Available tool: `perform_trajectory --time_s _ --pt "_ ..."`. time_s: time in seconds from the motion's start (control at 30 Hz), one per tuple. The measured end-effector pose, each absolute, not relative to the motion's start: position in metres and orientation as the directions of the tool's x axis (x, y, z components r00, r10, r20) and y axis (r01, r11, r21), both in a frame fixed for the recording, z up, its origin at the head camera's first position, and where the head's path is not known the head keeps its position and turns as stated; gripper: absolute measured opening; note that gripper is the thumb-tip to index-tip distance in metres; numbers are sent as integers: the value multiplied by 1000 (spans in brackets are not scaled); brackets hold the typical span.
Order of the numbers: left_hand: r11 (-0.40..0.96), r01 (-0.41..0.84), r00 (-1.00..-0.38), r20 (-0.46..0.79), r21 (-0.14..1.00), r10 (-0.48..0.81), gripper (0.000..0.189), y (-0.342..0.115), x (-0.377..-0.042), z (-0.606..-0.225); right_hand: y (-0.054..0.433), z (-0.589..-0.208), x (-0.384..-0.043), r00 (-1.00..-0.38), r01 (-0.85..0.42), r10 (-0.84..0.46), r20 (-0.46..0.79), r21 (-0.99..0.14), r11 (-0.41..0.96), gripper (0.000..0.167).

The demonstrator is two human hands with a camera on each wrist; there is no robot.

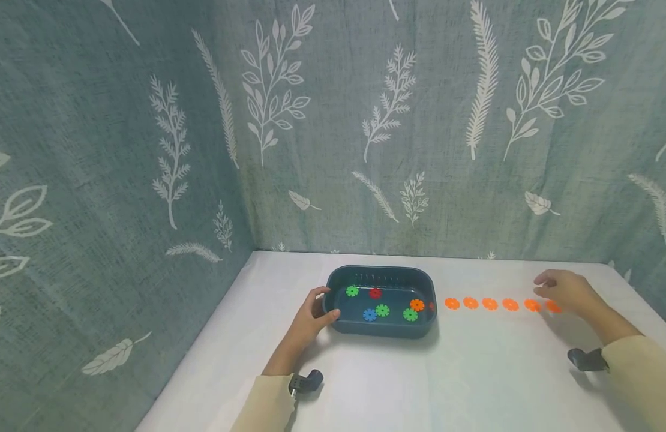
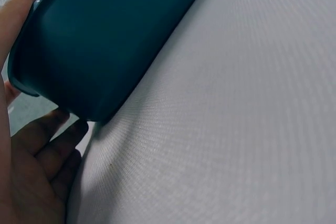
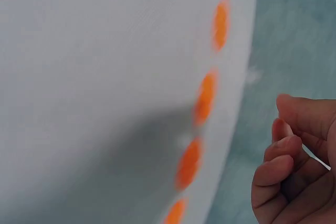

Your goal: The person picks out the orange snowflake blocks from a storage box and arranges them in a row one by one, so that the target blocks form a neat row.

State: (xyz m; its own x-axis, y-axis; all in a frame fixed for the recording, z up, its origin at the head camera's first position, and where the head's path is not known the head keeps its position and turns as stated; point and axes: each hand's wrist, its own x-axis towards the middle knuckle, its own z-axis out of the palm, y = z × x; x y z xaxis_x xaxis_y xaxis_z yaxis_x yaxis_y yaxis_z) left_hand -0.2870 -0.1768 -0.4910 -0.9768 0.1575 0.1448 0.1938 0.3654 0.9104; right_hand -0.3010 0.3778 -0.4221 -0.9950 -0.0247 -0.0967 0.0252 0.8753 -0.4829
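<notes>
My left hand holds the left end of a dark teal plastic tray. In the left wrist view, its thumb lies at the rim and the other fingers are against the outer wall. Inside the tray are notched plastic discs, among them a blue disc, a red disc and a green disc. My right hand hovers over the right end of a row of orange discs. Its fingers are loosely curled, with nothing visible between thumb and fingertips.
The white table carries the tray and, to its right, the straight row of orange discs. Leaf-patterned green-grey cloth stands along the back and left edges. Both wrists wear a dark strapped camera, the left camera close over the table.
</notes>
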Motion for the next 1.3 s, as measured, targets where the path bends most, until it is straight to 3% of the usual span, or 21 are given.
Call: perform_trajectory --time_s 0.13,0.43,1.0,1.3 --pt "359 200 -972 139 911 189 71 -174 -276 -472 347 -407 -303 -991 -106 -134 -24 -488 867 36" --pt "369 195 -972 127 909 199 71 -172 -271 -462 274 -381 -310 -968 -204 -252 -1 -584 786 38" --pt "373 188 -974 124 909 189 67 -171 -271 -465 155 -379 -341 -933 -233 -355 -49 -671 704 33" --pt "377 187 -974 119 907 195 70 -172 -275 -469 120 -395 -341 -891 -297 -444 -100 -612 733 37"
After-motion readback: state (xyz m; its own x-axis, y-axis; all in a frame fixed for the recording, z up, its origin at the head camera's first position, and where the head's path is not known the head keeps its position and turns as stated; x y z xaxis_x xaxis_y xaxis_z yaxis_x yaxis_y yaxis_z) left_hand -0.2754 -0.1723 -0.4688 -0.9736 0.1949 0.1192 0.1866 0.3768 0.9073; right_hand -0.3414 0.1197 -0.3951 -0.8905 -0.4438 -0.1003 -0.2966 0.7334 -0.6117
